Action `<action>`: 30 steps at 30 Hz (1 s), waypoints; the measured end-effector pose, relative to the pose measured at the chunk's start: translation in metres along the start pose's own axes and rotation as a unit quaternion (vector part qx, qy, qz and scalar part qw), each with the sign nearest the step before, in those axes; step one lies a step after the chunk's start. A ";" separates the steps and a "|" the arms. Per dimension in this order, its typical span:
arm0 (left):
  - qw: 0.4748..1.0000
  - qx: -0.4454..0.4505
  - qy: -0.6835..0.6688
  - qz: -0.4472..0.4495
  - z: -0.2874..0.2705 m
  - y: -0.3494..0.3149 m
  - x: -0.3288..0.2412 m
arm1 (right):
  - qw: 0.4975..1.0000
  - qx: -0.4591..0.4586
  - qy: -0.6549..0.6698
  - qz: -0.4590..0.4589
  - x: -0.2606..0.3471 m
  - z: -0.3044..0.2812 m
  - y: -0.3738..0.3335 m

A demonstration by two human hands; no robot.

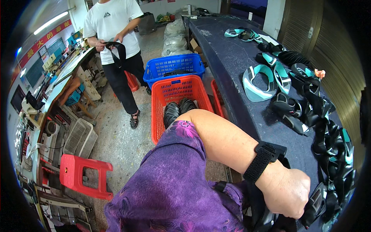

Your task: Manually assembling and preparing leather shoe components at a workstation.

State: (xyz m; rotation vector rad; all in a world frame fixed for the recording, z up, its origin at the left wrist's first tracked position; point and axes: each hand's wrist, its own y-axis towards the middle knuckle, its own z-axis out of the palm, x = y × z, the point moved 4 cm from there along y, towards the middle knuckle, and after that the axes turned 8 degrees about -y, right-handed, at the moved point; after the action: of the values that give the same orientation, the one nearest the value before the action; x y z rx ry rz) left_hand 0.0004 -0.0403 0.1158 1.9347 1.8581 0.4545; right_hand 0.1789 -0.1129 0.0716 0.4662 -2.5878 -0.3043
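My left hand [286,189] is closed in a fist above the near end of the dark table, with a black strap and small black device [270,152] on its wrist. Its fingertips curl out of sight, so what they grip, if anything, is hidden. Black material [284,223] shows just below the fist. Touching or close by its right side lies a black and grey shoe upper [317,203]. A row of black shoe uppers [332,154] stretches along the table from there, with black and turquoise uppers [261,83] further off. My right hand is out of view.
Beside the dark table [235,73] stand a red crate [181,87] with black pieces inside and a blue crate [174,62]. A person [116,38] there holds a black looped piece [118,54]. A red stool [87,176] and a workbench [58,83] are at left.
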 end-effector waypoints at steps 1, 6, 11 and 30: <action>0.999 -0.010 0.033 -0.029 -0.002 -0.001 0.002 | 1.000 0.002 0.000 -0.002 0.001 0.003 0.001; 0.988 -0.114 0.104 0.011 0.004 0.000 0.011 | 0.996 -0.050 0.066 0.039 -0.006 -0.005 0.000; 0.984 -0.148 0.093 0.043 -0.006 -0.003 0.007 | 0.887 0.104 0.410 0.187 -0.047 0.014 -0.031; 0.939 -0.288 0.160 0.099 0.091 -0.010 0.034 | 0.851 -0.169 -0.476 -0.145 -0.042 -0.011 0.024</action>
State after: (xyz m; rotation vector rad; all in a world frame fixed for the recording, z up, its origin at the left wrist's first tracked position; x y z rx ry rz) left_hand 0.0398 -0.0131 0.0304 1.7025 1.4656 1.2838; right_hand 0.2125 -0.0768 0.0704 0.6994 -3.2579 -1.3771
